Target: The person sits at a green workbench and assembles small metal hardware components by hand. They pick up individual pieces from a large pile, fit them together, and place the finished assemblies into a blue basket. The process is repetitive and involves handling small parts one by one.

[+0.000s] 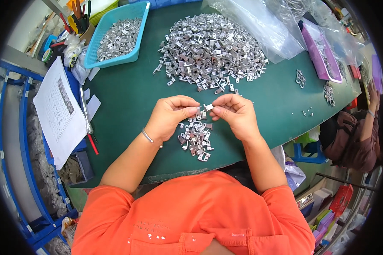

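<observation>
While a turquoise basket (115, 62) of small metal parts (120, 39) sits top L on the green worktop (127, 93), the L hand (169, 114) has thumb & index tips pressed together — can't tell if on a part. Small bracket pile (195, 140) lies btwn the arms, big bracket heap (212, 49) beyond. R hand (236, 112) pinches one metal bracket (209, 107) near the L hand — purple basket (314, 55) far R.

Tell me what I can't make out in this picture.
In the head view:
Bare left hand: whether it pinches anything; its fingertips hide this.
Large heap of small silver metal pieces: lower layers, hidden by upper ones.
Turquoise plastic basket: floor, covered by silver metal pieces.
White printed paper sheet: text, too small.
Brown-clothed co-worker: partly cut off by the dark rim.
</observation>
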Action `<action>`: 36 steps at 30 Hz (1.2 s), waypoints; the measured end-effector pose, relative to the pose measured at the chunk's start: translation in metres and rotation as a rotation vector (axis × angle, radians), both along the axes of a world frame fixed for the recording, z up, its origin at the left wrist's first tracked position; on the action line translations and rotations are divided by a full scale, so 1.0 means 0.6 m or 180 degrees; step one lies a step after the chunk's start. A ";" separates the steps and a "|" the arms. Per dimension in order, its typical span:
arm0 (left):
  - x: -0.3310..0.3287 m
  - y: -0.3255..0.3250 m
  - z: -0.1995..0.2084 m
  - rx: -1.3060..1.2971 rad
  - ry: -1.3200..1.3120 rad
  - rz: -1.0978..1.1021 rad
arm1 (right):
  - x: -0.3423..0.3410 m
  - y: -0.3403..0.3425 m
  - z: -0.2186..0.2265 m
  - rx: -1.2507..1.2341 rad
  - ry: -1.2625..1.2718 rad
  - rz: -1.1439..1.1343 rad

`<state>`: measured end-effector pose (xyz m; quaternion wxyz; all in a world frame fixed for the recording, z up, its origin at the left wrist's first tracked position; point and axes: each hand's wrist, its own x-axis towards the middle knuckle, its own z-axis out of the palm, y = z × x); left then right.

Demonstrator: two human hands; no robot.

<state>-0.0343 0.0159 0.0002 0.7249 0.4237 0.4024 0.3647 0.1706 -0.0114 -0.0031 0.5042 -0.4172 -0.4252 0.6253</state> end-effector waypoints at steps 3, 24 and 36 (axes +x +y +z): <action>-0.008 -0.013 -0.013 -0.0570 -0.0792 -0.0041 | -0.003 -0.012 0.005 -0.0098 0.0129 -0.0031; 0.058 0.052 -0.012 0.3055 0.2416 0.0354 | 0.014 0.051 -0.030 0.2139 -0.4068 -0.0967; 0.019 0.039 -0.015 0.0142 -0.0077 0.0294 | 0.002 0.048 -0.018 0.2360 -0.3954 -0.0884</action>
